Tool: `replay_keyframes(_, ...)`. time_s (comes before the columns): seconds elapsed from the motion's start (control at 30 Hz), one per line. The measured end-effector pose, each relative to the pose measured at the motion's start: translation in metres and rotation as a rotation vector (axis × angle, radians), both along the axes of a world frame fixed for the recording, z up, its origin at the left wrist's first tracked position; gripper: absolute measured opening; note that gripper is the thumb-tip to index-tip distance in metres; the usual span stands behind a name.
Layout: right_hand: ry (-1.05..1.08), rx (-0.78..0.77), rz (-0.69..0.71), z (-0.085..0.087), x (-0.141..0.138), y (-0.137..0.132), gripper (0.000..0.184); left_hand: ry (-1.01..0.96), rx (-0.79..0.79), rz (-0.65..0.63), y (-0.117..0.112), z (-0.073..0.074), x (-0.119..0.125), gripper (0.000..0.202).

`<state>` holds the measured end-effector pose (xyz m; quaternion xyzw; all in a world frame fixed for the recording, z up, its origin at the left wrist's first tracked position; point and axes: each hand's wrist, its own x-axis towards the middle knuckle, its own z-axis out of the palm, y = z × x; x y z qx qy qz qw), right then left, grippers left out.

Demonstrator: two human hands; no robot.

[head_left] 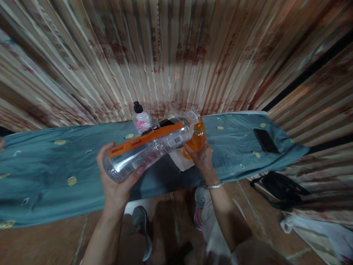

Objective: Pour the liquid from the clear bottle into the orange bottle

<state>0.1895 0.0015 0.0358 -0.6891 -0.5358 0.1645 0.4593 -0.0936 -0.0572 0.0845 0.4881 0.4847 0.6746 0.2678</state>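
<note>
My left hand (117, 186) is wrapped round the base of a large clear plastic bottle (149, 147) with an orange and black label. The bottle lies tilted, its open neck up and to the right. My right hand (202, 156) grips an orange bottle (197, 138), which stands close behind the clear bottle's neck. Whether the two necks touch, I cannot tell. Under the orange bottle a white cloth or paper (182, 163) is partly visible. Behind the clear bottle stands a small clear bottle (142, 121) with a black cap and pink print.
A green patterned cloth (71, 158) covers the narrow table. A black phone (266, 141) lies at its right end. Pleated curtains (171, 55) hang close behind. On the tiled floor at right are a black bag (281, 189) and a pale bag (317, 232).
</note>
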Motion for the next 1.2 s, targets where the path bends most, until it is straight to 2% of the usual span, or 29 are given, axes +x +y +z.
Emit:
replay_keyframes(0.3,0.010,0.012,0.006,-0.008,0.004,0.002,0.091,0.011,-0.019,0.009,-0.001,-0.001,-0.001,0.101)
replay_keyframes(0.6,0.006,0.022,0.009,-0.012,0.005,0.001,0.087,-0.018,0.000,-0.021,-0.001,0.000,0.000,0.097)
replay_keyframes(1.0,0.035,-0.004,-0.007,0.000,-0.001,0.000,0.088,0.031,0.008,0.003,0.001,-0.003,-0.001,0.102)
replay_keyframes(1.2,0.057,0.028,0.012,-0.005,0.001,0.002,0.080,-0.015,0.025,-0.016,0.000,-0.002,-0.001,0.098)
